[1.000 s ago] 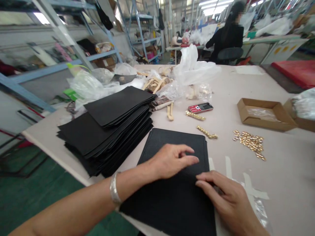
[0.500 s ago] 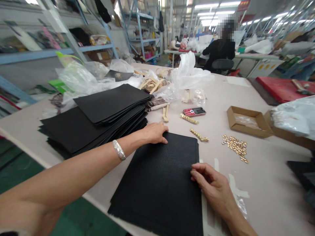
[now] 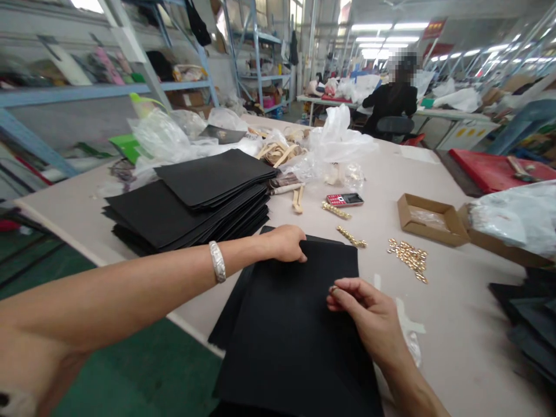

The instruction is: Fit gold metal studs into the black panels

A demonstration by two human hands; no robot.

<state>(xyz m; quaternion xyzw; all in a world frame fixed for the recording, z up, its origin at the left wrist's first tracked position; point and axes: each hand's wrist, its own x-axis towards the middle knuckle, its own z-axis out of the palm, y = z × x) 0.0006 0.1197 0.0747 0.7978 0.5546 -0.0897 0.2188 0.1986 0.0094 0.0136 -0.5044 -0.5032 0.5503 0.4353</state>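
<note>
My left hand (image 3: 287, 243), with a silver bangle at the wrist, pinches the far edge of a black leather-like sheet (image 3: 291, 324). This sheet is raised and shifted over another black sheet (image 3: 237, 304), whose left side and far edge show beneath it. My right hand (image 3: 369, 315) is over the sheet's right side, thumb and fingertips pressed together; a tiny bit of something may be between them, too small to name. To the right of the sheets lies a loose pile of small gold metal pieces (image 3: 408, 255). Beyond are two rows of gold pieces (image 3: 351, 236).
A stack of black sheets (image 3: 204, 202) stands at left. Farther back are a red phone (image 3: 345, 200), tan strips (image 3: 280, 153) and plastic bags (image 3: 339, 139). On the right are an open cardboard box (image 3: 434, 231) and dark sheets (image 3: 530, 324). A person (image 3: 391, 104) sits in the background.
My left hand has drawn the top black sheet up and toward me to the right, exposing the one below. My right hand has moved slightly left over the sheet. The view has shifted.
</note>
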